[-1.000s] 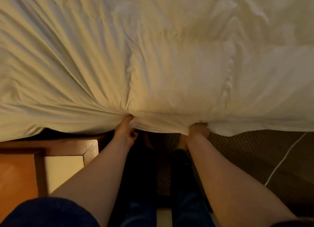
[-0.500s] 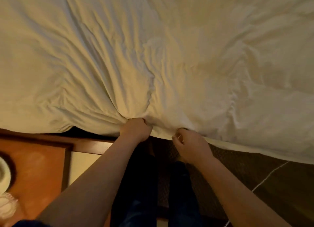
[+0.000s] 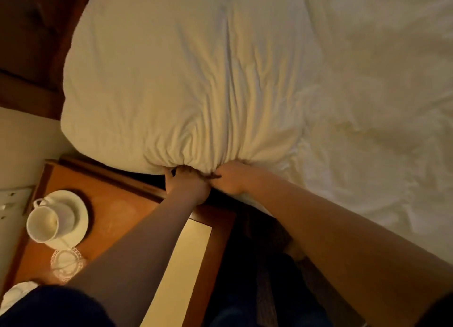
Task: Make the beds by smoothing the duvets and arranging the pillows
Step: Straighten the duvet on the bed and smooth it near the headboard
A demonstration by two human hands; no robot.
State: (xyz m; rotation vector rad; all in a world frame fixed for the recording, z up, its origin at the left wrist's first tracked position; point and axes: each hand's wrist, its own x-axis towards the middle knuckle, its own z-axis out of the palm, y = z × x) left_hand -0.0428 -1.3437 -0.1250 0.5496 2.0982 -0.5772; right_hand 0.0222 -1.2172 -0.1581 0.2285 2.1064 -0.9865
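At the near edge of the bed, the left hand (image 3: 187, 184) and the right hand (image 3: 229, 179) sit side by side, almost touching, each with fingers curled into a gathered bunch of the white, creased fabric duvet (image 3: 186, 81). Deep folds fan out from both grips, up and across the cover. The duvet's rounded corner lies at the upper left, against the dark wooden headboard (image 3: 31, 44); its remaining spread runs off to the right, rumpled and paler. Both forearms are bare and reach in from the bottom of the view; a dark blue sleeve (image 3: 49, 307) shows at the lower left. Just beside the left hand stands an orange-brown wooden bedside table (image 3: 117, 204), its edge close under the duvet's overhang. On the table's left part rests a white ceramic cup (image 3: 47, 222), tilted on a white round saucer (image 3: 78, 218). Near these, toward the viewer, lies a small white lace doily (image 3: 66, 265). Dark trouser legs (image 3: 245, 290) stand between table and bed.
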